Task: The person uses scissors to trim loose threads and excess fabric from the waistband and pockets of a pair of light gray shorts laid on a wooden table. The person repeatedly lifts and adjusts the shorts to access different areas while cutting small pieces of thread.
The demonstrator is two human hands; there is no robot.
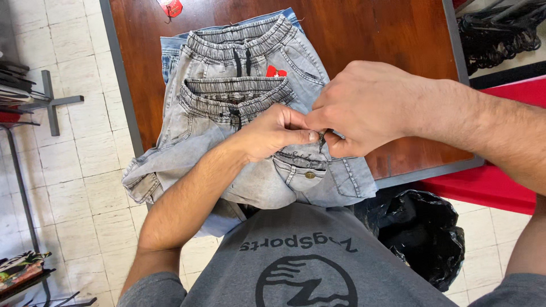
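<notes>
Left hand [273, 133]: fingers curled, thumb pressed to the forefinger, grip narrow and pinched on the fabric of the top pair of grey denim shorts [250, 165], at the near edge of the surface [364, 34]. Forearm runs down toward the near left corner.

Right hand [364, 108]: back of the hand upward, fingers folded under, grip narrow; thumb and fingertips meet the left hand's at a small dark item [322, 139] at the shorts' waist area, too small to identify. The two hands touch each other.

Top pair of grey denim shorts: light grey wash, elastic waistband with dark drawstring toward the middle of the surface, a metal button [310, 175] showing on a pocket flap just below the hands. One leg hangs over the near left edge of the surface; the near part drapes off the near edge against the person's grey shirt [307, 261].

Second pair of grey shorts [250, 45]: same wash, lying beneath and further back, elastic waistband toward the far edge, small red tag [276, 71] at its front.

Blue denim piece [170, 54]: beneath both, showing at the far left of the stack.

Surface: dark red-brown wood with grey rim. Red tag [170, 7] near its far edge.

Black plastic bag [421, 227]: on the floor, off the near right corner.

Black hangers [495, 28]: heaped beyond the right edge.

Tiled floor [85, 142]: off the left edge.
</notes>
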